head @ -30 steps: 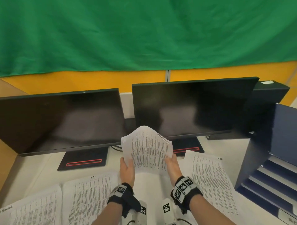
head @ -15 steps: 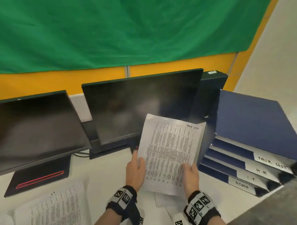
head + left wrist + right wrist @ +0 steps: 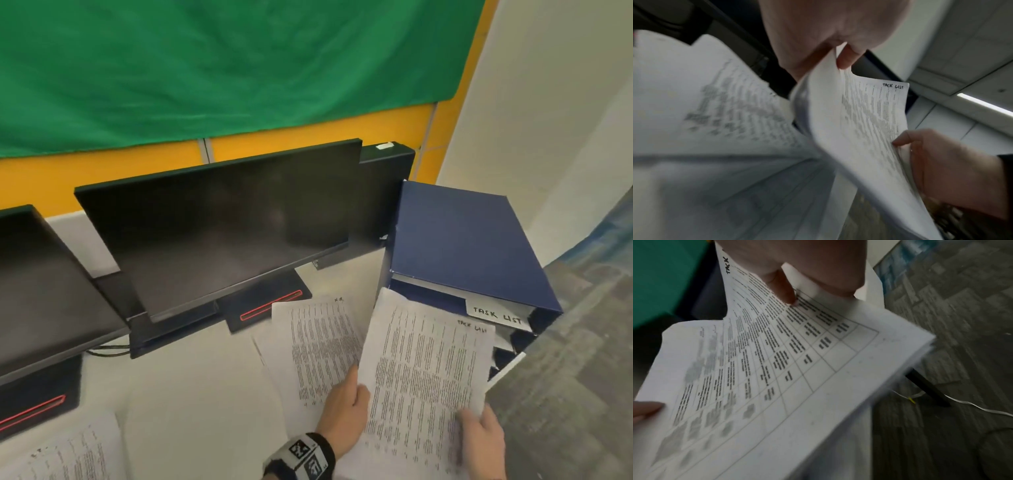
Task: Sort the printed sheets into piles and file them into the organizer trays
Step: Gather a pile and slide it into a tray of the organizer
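I hold a stack of printed sheets [image 3: 424, 370] marked "TASK LIST" by hand at its top corner, in front of the blue organizer [image 3: 462, 240]. My left hand [image 3: 346, 407] pinches the stack's left edge, thumb on top. My right hand [image 3: 479, 435] grips its lower right corner. The stack's far edge lies near the tray labelled "TASK LIST" [image 3: 496, 317]; the lower trays are mostly hidden behind it. In the wrist views the stack [image 3: 863, 123] [image 3: 777, 369] bends between both hands. A pile marked "H.R." [image 3: 318, 346] lies flat on the desk just left of it.
Two dark monitors [image 3: 219, 226] [image 3: 37, 294] stand on the white desk [image 3: 191, 383] behind the papers. More printed sheets [image 3: 68, 452] lie at the near left. The desk's right edge drops to grey carpet [image 3: 565, 377]. A green cloth [image 3: 222, 61] hangs on the wall behind.
Both hands have carried the stack to the right, from in front of the monitors to the organizer's top tray. The view has swung right with them.
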